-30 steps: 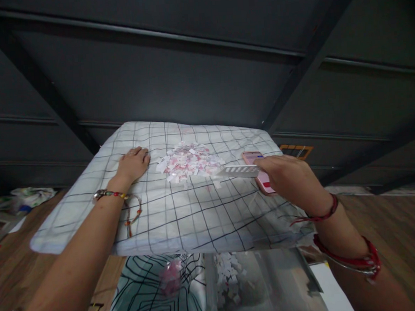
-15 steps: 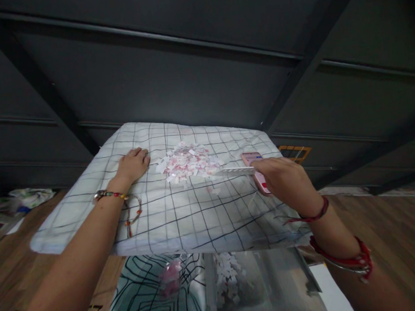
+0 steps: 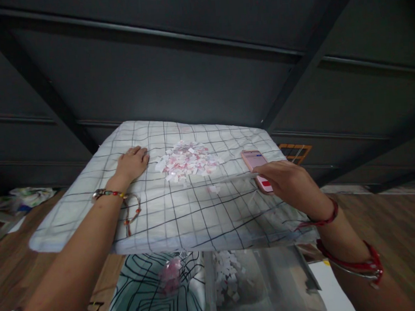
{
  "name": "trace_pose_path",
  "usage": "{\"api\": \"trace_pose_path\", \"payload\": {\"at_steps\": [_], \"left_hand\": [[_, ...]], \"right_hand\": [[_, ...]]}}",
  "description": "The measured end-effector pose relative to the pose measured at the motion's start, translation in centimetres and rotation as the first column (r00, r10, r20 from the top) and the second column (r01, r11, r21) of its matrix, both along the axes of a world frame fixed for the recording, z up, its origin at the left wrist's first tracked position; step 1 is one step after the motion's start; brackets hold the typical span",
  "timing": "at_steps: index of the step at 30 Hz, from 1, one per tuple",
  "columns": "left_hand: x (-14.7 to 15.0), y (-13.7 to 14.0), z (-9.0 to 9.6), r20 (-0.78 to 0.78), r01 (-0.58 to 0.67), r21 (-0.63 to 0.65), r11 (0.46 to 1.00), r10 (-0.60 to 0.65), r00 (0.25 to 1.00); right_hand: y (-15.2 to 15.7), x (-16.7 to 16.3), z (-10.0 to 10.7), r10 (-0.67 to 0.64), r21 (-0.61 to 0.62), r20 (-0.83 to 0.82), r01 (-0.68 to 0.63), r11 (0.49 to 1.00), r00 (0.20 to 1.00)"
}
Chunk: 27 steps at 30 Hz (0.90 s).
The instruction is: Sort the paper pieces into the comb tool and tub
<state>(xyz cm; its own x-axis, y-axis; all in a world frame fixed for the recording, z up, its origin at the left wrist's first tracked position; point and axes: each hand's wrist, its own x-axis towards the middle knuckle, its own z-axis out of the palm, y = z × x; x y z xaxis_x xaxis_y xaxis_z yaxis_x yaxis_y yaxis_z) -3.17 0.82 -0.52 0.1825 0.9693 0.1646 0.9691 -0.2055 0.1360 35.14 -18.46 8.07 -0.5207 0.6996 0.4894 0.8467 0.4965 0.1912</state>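
Observation:
My left hand [image 3: 132, 163] lies flat on the white grid-patterned cloth [image 3: 197, 217], its fingers resting left of the paper pieces. A heap of small white and pink paper scraps [image 3: 188, 161] spreads over the middle of the cloth. My right hand [image 3: 288, 183] grips one end of a long, thin pale strip [image 3: 235, 177], seen nearly edge-on; its exact kind is unclear. The strip points left, just in front of the heap. Partly behind that hand lies a pink phone [image 3: 253, 159] with its screen lit. A few loose scraps [image 3: 214, 189] sit nearer me.
Below the cloth's front edge stands a clear plastic bin [image 3: 272, 287] with paper scraps inside. Beside it, a pink crinkled packet [image 3: 171, 275] rests on teal-and-white patterned fabric [image 3: 145, 290]. A dark panelled wall [image 3: 175, 82] rises behind the cloth.
My right hand has shifted slightly right and toward me, with the strip turned more edge-on and drawn away from the heap. My left hand stays in place.

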Motion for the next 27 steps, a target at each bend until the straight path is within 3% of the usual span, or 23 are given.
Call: {"api": "trace_pose_path", "payload": {"at_steps": [8,17,27], "left_hand": [[-0.2,0.4,-0.4,-0.011,0.012,0.016,1.0,-0.012,1.0],[-0.2,0.3,-0.4,0.011,0.013,0.023,1.0,-0.013,1.0],[-0.4,0.7,-0.6,0.023,0.022,0.028,0.999,-0.023,0.999]], "right_hand": [[-2.3,1.6,0.8,0.053,-0.048,0.004,-0.053,0.997,0.999],[-3.1,1.0,0.7,0.032,-0.027,0.02,-0.032,0.999,0.999],[-6.6,1.6,1.6,0.138,-0.106,-0.031,-0.141,0.984,0.99]]}}
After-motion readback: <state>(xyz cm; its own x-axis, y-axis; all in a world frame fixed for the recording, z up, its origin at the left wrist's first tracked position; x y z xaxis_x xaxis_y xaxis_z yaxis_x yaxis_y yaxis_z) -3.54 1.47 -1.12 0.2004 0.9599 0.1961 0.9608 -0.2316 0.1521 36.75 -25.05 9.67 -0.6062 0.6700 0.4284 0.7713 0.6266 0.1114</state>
